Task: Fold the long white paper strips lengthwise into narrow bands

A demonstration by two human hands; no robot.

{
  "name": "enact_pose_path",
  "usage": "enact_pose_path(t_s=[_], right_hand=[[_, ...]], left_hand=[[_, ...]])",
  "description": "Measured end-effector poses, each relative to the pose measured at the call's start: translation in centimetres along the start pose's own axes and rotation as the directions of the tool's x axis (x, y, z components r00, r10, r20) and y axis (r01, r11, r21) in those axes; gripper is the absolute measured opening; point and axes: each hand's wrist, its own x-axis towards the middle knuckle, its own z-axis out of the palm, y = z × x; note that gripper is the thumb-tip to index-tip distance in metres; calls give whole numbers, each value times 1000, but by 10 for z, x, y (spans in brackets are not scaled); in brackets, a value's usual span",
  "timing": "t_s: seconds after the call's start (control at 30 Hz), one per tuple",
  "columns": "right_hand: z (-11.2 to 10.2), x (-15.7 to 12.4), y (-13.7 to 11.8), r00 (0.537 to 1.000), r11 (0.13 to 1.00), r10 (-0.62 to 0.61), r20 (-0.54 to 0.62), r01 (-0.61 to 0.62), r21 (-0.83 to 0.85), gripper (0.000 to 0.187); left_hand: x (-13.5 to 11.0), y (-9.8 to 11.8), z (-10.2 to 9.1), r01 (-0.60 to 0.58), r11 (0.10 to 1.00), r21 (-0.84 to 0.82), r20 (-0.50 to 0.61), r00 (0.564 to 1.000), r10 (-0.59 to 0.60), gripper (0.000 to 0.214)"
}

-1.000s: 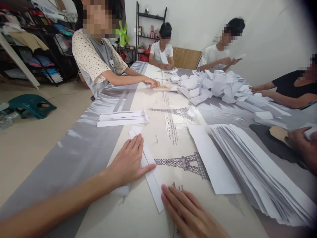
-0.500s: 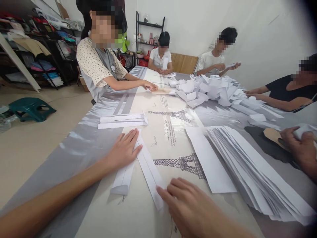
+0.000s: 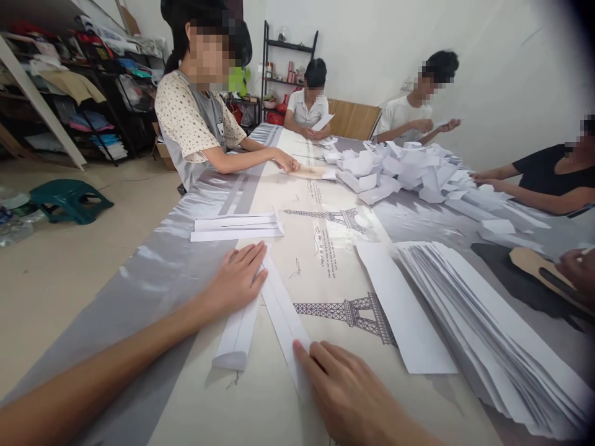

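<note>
A narrow folded paper strip (image 3: pixel 284 310) lies slantwise on the table in front of me. My left hand (image 3: pixel 242 275) rests flat over its far end, fingers stretched out. My right hand (image 3: pixel 337 381) is closed at the near end, with one fingertip on the strip's edge and the other fingers curled; the strip's near tip is hidden behind it. A second folded paper strip (image 3: pixel 235 334) runs out from beneath my left palm. Beyond my fingertips more folded strips (image 3: pixel 237 228) lie crosswise. A flat white sheet (image 3: pixel 404 310) lies right of the printed tower.
A fanned stack of paper (image 3: pixel 488 334) takes up the right side. A big heap of folded papers (image 3: pixel 409 167) covers the far right. Several people sit or stand around the table. Dark scissors (image 3: pixel 553 282) lie by a hand at the right. A green stool (image 3: pixel 72 199) stands at left.
My right hand has come further over the strip's near end and covers its tip. My left hand stays flat on the paper. The view has shifted slightly left.
</note>
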Motion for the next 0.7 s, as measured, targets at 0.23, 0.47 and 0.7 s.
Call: enact_pose_path(t_s=[0.23, 0.47, 0.7], right_hand=[[-27, 34, 18, 925, 897, 293, 243, -354, 265, 23], [-6, 61, 28, 852, 843, 489, 189, -517, 150, 6], [-2, 49, 27, 863, 811, 487, 133, -503, 298, 15]], left_hand=[[0, -1, 6, 20, 1000, 14, -117, 993, -19, 56], [-3, -5, -21, -585, 799, -140, -136, 811, 569, 48], [-8, -4, -53, -585, 763, -275, 47, 784, 618, 34]])
